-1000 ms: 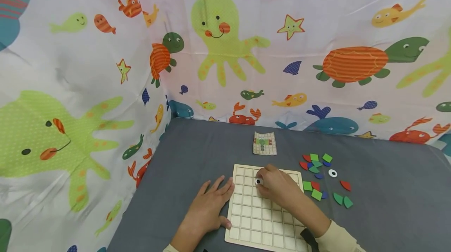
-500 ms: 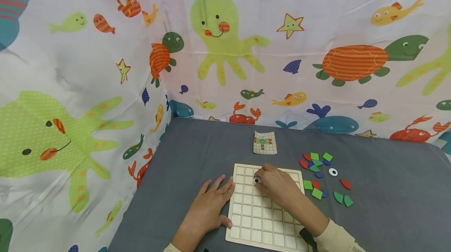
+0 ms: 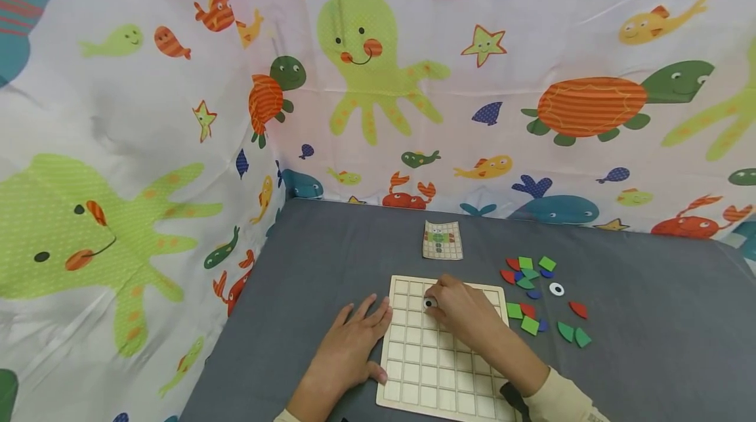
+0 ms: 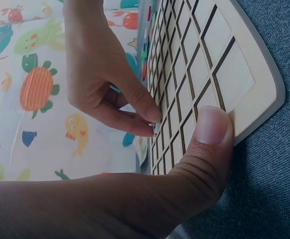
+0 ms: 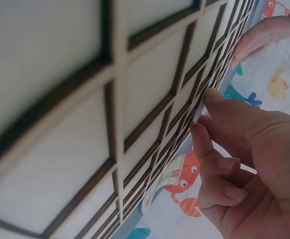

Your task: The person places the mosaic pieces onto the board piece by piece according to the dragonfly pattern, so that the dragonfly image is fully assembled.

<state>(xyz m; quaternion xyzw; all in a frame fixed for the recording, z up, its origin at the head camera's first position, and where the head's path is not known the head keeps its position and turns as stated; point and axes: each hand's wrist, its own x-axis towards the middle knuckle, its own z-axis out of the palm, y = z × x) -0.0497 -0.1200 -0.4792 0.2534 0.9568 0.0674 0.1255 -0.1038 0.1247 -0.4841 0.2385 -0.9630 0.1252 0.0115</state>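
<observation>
A wooden grid board [image 3: 428, 376] with raised square cells lies on the grey cloth. At its upper part my right hand [image 3: 466, 314] pinches a small white disc with a black dot [image 3: 428, 302] between thumb and fingertips, right down at a cell. In the right wrist view the thumb and forefinger of the right hand [image 5: 254, 149] meet close over the grid, the disc mostly hidden between them. My left hand [image 3: 354, 343] lies spread along the board's left edge, its thumb [image 4: 212, 127] pressing on the border in the left wrist view.
Right of the board lie several loose pieces: green squares [image 3: 529, 325], red quarter pieces [image 3: 579, 309], dark green ones [image 3: 566, 331], small blue ones [image 3: 534, 294] and another black-dotted white disc [image 3: 556, 289]. A gridded pattern card [image 3: 443, 241] lies behind the board. A sea-animal curtain [image 3: 378, 113] bounds the back and left.
The right hand, with the disc, has shifted very slightly left over the board. The left hand has stayed at the edge, and the loose pieces lie as before.
</observation>
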